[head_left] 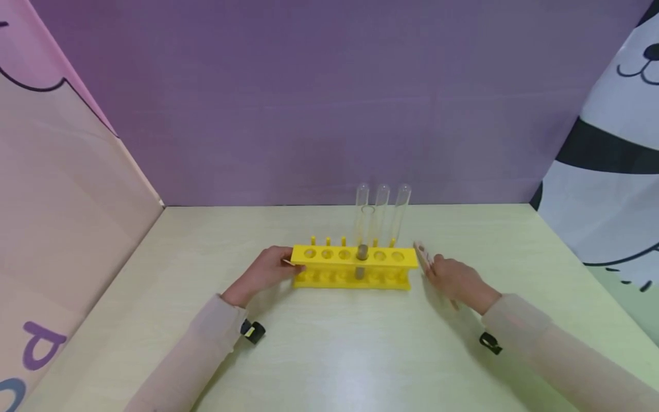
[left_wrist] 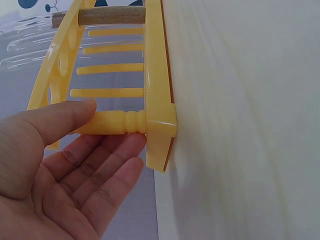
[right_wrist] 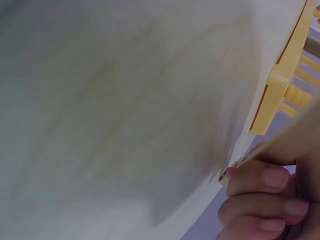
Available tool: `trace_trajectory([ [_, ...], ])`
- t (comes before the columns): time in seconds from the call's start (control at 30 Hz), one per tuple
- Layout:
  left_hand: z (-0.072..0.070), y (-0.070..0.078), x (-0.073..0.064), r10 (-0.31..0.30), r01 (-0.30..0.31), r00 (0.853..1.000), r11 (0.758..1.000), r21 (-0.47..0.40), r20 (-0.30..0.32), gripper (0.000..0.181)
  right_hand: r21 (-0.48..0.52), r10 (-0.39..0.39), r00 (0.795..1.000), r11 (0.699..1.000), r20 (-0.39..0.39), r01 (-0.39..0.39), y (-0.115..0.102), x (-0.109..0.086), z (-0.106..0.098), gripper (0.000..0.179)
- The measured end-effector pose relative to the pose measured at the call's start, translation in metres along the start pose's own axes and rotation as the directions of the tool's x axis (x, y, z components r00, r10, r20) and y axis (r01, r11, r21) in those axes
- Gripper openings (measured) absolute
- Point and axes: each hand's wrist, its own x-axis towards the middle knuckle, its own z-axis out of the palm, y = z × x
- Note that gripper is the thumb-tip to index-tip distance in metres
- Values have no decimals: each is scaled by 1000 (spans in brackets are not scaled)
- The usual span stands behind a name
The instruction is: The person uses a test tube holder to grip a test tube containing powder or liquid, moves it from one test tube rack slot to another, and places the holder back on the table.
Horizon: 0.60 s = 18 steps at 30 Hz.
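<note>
A yellow test tube rack [head_left: 355,256] stands on the table. My left hand [head_left: 270,266] is at its left end, thumb and fingers around the end post [left_wrist: 112,122]. One clear upright test tube [head_left: 368,220] with grey-brown contents [left_wrist: 112,15] in its lower part sits in a rack hole. Behind it, several clear tubes [head_left: 403,200] stand rounded end up at the pegs. Right of the rack, my right hand [head_left: 457,280] grips a slim wooden test tube clamp [head_left: 423,256], its front end close to the rack's right end. Curled fingers [right_wrist: 260,205] partly hide the clamp.
The pale wooden table [head_left: 350,343] ends at a purple backdrop [head_left: 329,114]. Printed panels flank it on the left [head_left: 67,189] and right [head_left: 607,189]. Black wrist cameras [head_left: 253,332] are strapped at both cuffs.
</note>
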Motion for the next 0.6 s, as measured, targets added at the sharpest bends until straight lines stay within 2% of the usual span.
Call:
trace_trajectory([
  [0.13, 0, 0, 0, 16, -16, 1000, 1000, 4, 3, 30, -19, 16, 999, 1000, 38, -15, -1, 0, 0, 31],
  [0.3, 0, 0, 0, 36, -36, 999, 999, -1, 6, 32, -24, 10, 999, 1000, 36, -9, -1, 1, 2, 30],
  [0.6, -1, 0, -1, 26, -26, 1000, 1000, 3, 6, 32, -51, 9, 998, 999, 62, -6, -3, 2, 2, 31],
])
